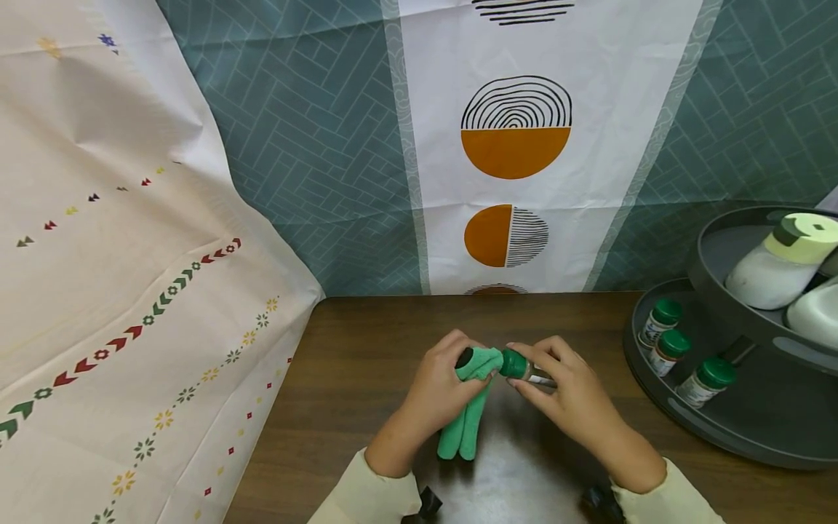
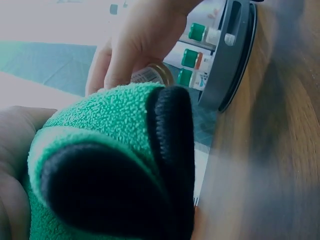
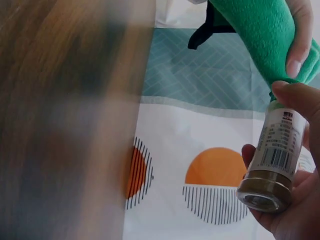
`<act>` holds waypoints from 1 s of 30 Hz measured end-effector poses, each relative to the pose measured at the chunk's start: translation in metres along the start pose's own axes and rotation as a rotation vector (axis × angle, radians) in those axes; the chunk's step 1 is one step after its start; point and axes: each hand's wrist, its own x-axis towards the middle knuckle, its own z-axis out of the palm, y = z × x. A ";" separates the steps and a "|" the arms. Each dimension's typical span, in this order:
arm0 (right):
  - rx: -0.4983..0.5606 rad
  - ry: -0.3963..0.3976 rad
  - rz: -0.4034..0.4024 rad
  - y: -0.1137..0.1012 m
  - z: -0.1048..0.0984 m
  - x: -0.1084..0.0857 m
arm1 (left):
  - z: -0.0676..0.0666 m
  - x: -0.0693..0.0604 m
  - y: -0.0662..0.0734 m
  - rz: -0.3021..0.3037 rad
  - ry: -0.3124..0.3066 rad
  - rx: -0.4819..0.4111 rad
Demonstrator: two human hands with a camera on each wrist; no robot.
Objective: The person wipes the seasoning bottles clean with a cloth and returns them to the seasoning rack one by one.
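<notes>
My right hand (image 1: pixel 572 393) grips a small glass spice jar (image 3: pixel 275 155) with a green cap (image 1: pixel 513 364) and a white barcode label. Brownish contents show near its base in the right wrist view. The jar lies tilted, its cap toward the left. My left hand (image 1: pixel 441 382) holds a folded green cloth (image 1: pixel 470 426) with a dark edge or underside, and the cloth touches the capped end. In the left wrist view the cloth's folds (image 2: pixel 110 110) hide most of the jar.
A two-tier dark round rack (image 1: pixel 655 397) stands at the right. Several green-capped jars (image 1: pixel 713 372) sit on its lower tier, white bottles (image 1: pixel 772 269) on the upper. Patterned cloth (image 1: pixel 314 145) hangs behind the wooden table (image 1: pixel 353 364); a cream printed cloth (image 1: pixel 131 291) is at the left.
</notes>
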 end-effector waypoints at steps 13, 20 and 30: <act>-0.032 -0.072 0.039 0.003 0.008 -0.006 | 0.002 -0.004 0.007 0.012 -0.118 -0.068; -0.014 -0.083 0.020 -0.001 0.007 -0.008 | 0.000 -0.004 0.009 -0.009 -0.084 -0.134; 0.012 -0.056 -0.035 -0.007 -0.001 -0.004 | -0.007 -0.001 0.004 -0.007 0.006 -0.135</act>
